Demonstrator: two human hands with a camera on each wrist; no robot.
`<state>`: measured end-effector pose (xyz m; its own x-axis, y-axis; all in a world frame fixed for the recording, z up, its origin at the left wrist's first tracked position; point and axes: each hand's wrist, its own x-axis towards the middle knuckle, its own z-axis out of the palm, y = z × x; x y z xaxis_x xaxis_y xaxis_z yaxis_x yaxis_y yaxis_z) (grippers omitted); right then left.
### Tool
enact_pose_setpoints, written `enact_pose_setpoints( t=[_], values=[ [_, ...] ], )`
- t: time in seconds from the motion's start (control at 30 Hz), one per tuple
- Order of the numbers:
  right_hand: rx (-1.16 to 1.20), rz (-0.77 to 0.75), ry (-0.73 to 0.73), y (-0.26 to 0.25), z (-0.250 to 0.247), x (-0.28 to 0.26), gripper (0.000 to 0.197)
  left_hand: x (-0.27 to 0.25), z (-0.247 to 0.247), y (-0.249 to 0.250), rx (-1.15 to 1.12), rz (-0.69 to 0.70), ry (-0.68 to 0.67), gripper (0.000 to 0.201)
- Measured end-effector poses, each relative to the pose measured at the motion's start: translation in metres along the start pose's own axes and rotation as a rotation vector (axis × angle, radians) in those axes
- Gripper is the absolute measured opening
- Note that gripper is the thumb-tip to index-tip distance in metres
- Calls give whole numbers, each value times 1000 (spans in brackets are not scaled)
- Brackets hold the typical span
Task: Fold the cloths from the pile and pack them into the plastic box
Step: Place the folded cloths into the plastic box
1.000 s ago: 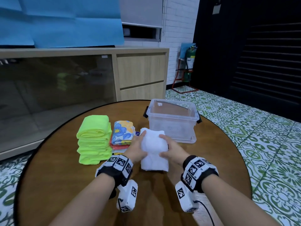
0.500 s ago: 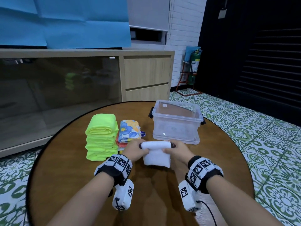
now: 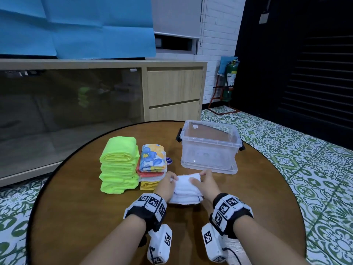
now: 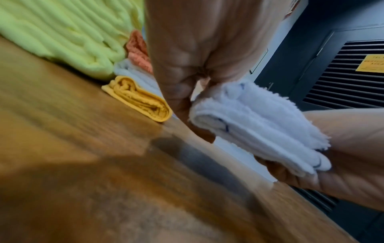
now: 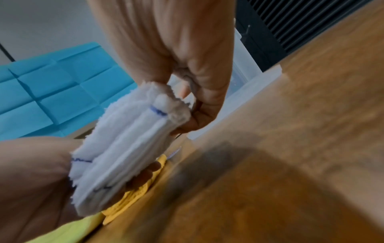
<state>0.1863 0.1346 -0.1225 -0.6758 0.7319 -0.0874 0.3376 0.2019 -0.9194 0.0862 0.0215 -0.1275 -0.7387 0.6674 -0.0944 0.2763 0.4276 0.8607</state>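
- The white cloth point(image 3: 188, 188), folded into a thick pad, is held between both hands just above the table point(image 3: 80, 217), near the box point(image 3: 209, 148) and right of the stacks.
- The left hand point(image 3: 165, 183) pinches its left end, thumb on top and fingers curled beneath; the right hand point(image 3: 205, 183) grips the right end the same way. My guess is that a grip at each end keeps the layers from springing open on the way to the box.
- The box, open and seemingly empty, sits just beyond the cloth, an easy reach.
- The green stack point(image 3: 119, 165) and the floral stack point(image 3: 151, 165) wait at left, touching.
- The wrist views show what the head view hides: the layered edges, blue stitching, fingers underneath. Only the head view shows inside the box.
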Motion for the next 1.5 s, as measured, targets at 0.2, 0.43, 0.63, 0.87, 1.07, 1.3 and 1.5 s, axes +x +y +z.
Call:
enact_pose_setpoints(
  t=[0.2,0.43,0.63,0.87,1.07,1.3,1.5],
  values=[
    [-58,82,-272,22,3,3,39,4,1,-16,291,-40,-266,73],
    [-86,-37,-130,-13,-14,13,46,-8,-13,11,-50,106,-241,38],
    [307,-107,-44,-84,-12,35,35,-15,-54,44,-560,144,46,25],
    [446,-30,-121,-127,61,54,53,-16,-98,39,-570,40,274,28],
    [120,-34,-124,-122,75,86,31,-7,-116,46,415,6,202,36],
    [-31,-63,-99,-109,78,96,45,10,-108,54,1188,235,395,23],
    [46,-95,-64,-109,86,106,39,36,-99,44,1106,260,194,51]
  ],
)
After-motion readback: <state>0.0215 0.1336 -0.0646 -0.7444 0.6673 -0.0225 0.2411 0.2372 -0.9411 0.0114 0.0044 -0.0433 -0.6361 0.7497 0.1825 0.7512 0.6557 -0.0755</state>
